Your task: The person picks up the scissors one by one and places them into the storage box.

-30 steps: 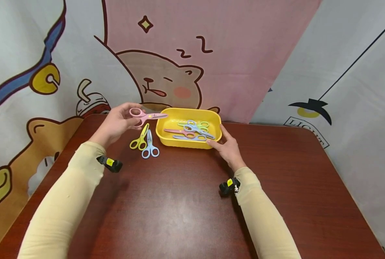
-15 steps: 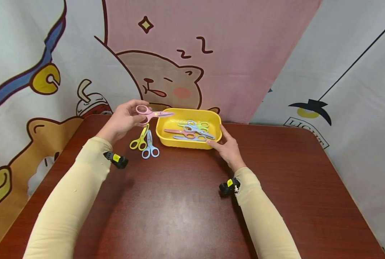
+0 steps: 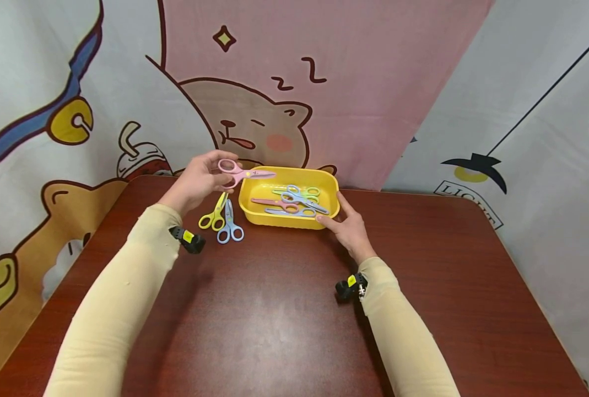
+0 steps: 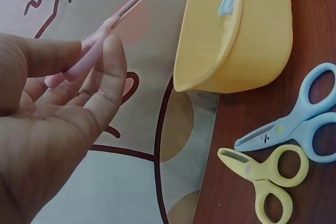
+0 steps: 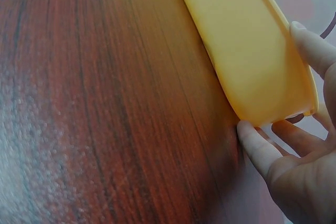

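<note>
Pink scissors (image 3: 247, 174) hang in the air over the left end of a yellow plastic basket (image 3: 281, 220). My left hand (image 3: 197, 179) pinches them by the handles, blades pointing right; the left wrist view shows thumb and fingers on the pink handles (image 4: 89, 59). On the table below that hand lie yellow scissors (image 3: 218, 213) and light blue scissors (image 3: 229, 214), side by side. Inside the basket are several more scissors: pink, blue and green ones. My right hand (image 3: 351, 231) grips the basket's right end, thumb and fingers apart on its wall (image 5: 252, 51).
The brown table (image 3: 284, 309) stretches toward me and to the right. A printed curtain (image 3: 363, 82) with a cartoon bear hangs close behind the basket and the table's back edge.
My left hand has moved right with the pink scissors, bringing their blades from the basket's left rim to over its inside. The right hand and basket have stayed in place.
</note>
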The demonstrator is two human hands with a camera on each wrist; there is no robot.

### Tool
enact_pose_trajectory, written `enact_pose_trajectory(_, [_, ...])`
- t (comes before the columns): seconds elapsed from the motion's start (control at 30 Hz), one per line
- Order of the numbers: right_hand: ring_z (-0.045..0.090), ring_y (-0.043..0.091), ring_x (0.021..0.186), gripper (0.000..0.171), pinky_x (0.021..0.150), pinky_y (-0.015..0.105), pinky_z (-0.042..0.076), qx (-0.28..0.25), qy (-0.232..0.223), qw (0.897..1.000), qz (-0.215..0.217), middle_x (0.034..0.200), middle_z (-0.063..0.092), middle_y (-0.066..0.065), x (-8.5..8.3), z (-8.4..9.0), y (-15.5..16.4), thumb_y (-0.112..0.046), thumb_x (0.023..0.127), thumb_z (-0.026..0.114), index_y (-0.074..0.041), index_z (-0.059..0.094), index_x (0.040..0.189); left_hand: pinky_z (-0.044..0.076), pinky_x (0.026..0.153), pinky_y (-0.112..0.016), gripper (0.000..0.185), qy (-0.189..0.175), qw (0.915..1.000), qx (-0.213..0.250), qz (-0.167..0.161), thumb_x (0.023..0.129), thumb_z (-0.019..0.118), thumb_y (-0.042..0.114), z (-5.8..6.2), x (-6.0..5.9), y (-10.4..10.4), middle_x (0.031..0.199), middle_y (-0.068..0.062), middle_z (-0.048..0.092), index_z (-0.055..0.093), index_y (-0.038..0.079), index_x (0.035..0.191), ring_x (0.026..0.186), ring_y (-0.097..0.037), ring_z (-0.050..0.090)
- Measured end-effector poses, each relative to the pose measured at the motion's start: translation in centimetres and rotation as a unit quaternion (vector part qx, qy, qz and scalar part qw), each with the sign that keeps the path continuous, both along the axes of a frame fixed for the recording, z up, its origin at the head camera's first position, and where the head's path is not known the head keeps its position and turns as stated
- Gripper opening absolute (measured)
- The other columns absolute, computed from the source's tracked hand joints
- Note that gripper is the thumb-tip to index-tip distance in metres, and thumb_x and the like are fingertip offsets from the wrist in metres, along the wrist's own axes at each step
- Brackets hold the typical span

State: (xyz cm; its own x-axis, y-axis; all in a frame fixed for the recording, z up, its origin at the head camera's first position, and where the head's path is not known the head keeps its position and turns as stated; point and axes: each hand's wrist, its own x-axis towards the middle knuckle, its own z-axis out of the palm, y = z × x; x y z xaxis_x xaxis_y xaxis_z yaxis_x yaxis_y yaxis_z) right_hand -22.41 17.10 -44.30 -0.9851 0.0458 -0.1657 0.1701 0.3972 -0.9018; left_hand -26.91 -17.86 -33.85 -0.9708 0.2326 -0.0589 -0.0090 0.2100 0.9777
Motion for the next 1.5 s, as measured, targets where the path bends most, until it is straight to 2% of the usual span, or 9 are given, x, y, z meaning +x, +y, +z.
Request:
enact_pose_trajectory(0.2, [0.023, 0.024, 0.156, 0.097, 0.123, 0.043, 0.031, -0.005, 0.0, 1.0, 0.0, 0.172, 0.021, 0.002, 0.0, 0.0, 0.0, -0.039, 0.09, 0.082, -0.032, 0.022, 0.165, 0.063, 0.081, -0.035, 0.045, -0.004, 1.0, 0.001, -0.007, 0.101, 0.052, -0.01, 0.0, -0.4, 0.7, 0.136, -0.022, 0.059, 0.05, 0.0, 0.144, 0.097, -0.021, 0.064])
enact_pose_trajectory(0.3, [0.022, 0.024, 0.156, 0.097, 0.124, 0.043, 0.031, -0.006, -0.002, 1.0, 0.001, 0.172, 0.021, 0.002, 0.0, 0.0, 0.0, -0.039, 0.09, 0.082, -0.033, 0.022, 0.165, 0.063, 0.078, -0.032, 0.044, -0.003, 0.9999, 0.001, -0.015, 0.101, 0.052, -0.011, 0.0, -0.6, 1.0, 0.136, -0.023, 0.059, 0.05, -0.002, 0.144, 0.095, -0.019, 0.064])
enact_pose_trajectory(0.4, [0.022, 0.024, 0.156, 0.097, 0.124, 0.044, 0.03, -0.005, -0.002, 1.0, 0.001, 0.172, 0.021, 0.002, 0.0, 0.0, 0.1, -0.04, 0.09, 0.082, -0.033, 0.022, 0.165, 0.062, 0.078, -0.031, 0.044, -0.004, 0.9997, -0.003, -0.022, 0.101, 0.052, -0.011, 0.1, -0.8, 1.3, 0.136, -0.023, 0.059, 0.051, -0.001, 0.143, 0.096, -0.021, 0.064])
enact_pose_trajectory(0.57, [0.023, 0.024, 0.156, 0.097, 0.124, 0.043, 0.03, -0.004, -0.003, 1.0, 0.0, 0.171, 0.021, 0.002, 0.0, 0.1, 0.1, -0.04, 0.089, 0.082, -0.034, 0.022, 0.165, 0.062, 0.084, -0.037, 0.044, -0.009, 0.9992, -0.024, -0.03, 0.102, 0.053, -0.008, 0.3, -1.1, 1.9, 0.131, -0.018, 0.058, 0.053, 0.004, 0.144, 0.101, -0.024, 0.06])
enact_pose_trajectory(0.7, [0.024, 0.023, 0.156, 0.096, 0.124, 0.043, 0.031, -0.003, -0.006, 1.0, 0.001, 0.172, 0.021, 0.001, -0.1, 0.2, 0.1, -0.04, 0.089, 0.082, -0.035, 0.022, 0.165, 0.062, 0.085, -0.038, 0.044, -0.011, 0.9987, -0.033, -0.038, 0.101, 0.053, -0.008, 0.4, -1.4, 2.3, 0.127, -0.016, 0.056, 0.052, 0.002, 0.144, 0.104, -0.028, 0.059])
enact_pose_trajectory(0.83, [0.022, 0.023, 0.156, 0.096, 0.124, 0.043, 0.029, -0.001, -0.006, 1.0, 0.002, 0.172, 0.021, 0.002, 0.0, 0.2, 0.1, -0.041, 0.09, 0.081, -0.034, 0.022, 0.165, 0.062, 0.083, -0.035, 0.044, -0.01, 0.9983, -0.031, -0.048, 0.1, 0.053, -0.009, 0.5, -1.6, 2.8, 0.129, -0.016, 0.057, 0.054, 0.003, 0.142, 0.107, -0.029, 0.06])
enact_pose_trajectory(1.0, [0.022, 0.023, 0.156, 0.096, 0.124, 0.043, 0.029, -0.002, -0.003, 1.0, 0.003, 0.172, 0.021, 0.002, -0.1, 0.2, 0.1, -0.04, 0.09, 0.081, -0.034, 0.022, 0.165, 0.061, 0.086, -0.037, 0.042, -0.02, 0.9976, -0.038, -0.055, 0.101, 0.054, -0.007, 0.8, -1.8, 3.6, 0.13, -0.014, 0.057, 0.056, 0.006, 0.141, 0.108, -0.029, 0.058])
enact_pose_trajectory(1.5, [0.022, 0.023, 0.156, 0.096, 0.124, 0.042, 0.03, -0.01, -0.004, 1.0, 0.003, 0.171, 0.021, 0.002, -0.1, 0.1, 0.2, -0.039, 0.089, 0.082, -0.033, 0.023, 0.165, 0.061, 0.077, -0.031, 0.044, -0.02, 0.9953, -0.05, -0.08, 0.098, 0.054, -0.012, 0.5, -3.1, 5.2, 0.124, -0.016, 0.059, 0.06, 0.006, 0.138, 0.102, -0.026, 0.06])
